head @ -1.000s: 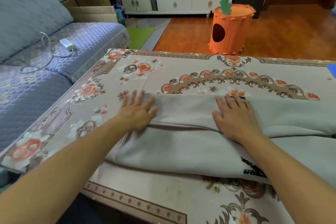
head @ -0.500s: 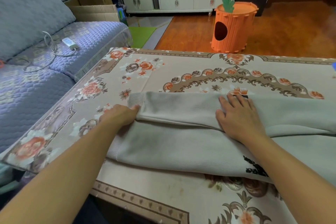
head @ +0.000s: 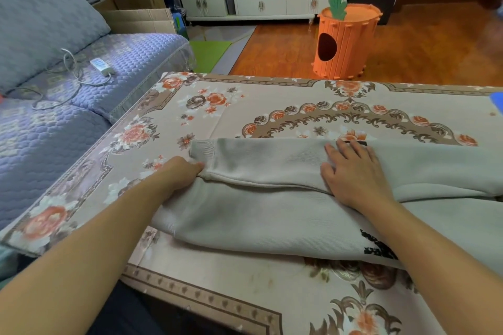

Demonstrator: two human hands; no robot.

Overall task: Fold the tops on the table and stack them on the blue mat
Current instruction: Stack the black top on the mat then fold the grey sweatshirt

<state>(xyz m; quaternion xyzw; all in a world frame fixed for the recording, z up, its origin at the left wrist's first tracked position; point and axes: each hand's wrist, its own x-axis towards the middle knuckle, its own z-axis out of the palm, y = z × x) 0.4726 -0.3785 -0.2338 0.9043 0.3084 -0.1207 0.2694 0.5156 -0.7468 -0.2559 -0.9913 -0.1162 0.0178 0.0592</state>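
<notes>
A light grey top (head: pixel 272 215) with a black print lies across the floral table (head: pixel 217 106), its sleeve folded over the body with the ribbed cuff pointing left. My left hand (head: pixel 179 174) sits at the top's left edge just below the cuff, fingers tucked under the folded sleeve and gripping the cloth. My right hand (head: pixel 353 174) lies flat on the sleeve with spread fingers, pressing it down. A sliver of the blue mat (head: pixel 497 100) shows at the right edge of the table.
A blue quilted sofa (head: pixel 68 106) runs along the table's left side, with a white charger and cable (head: pixel 100 65) on it. An orange carrot-shaped tub (head: pixel 345 43) stands on the wooden floor beyond the table. Cardboard boxes and a white cabinet stand at the back.
My left hand has slid off the sleeve's cuff to the left edge of the top and curled under the fold. My right hand has stayed flat on the sleeve.
</notes>
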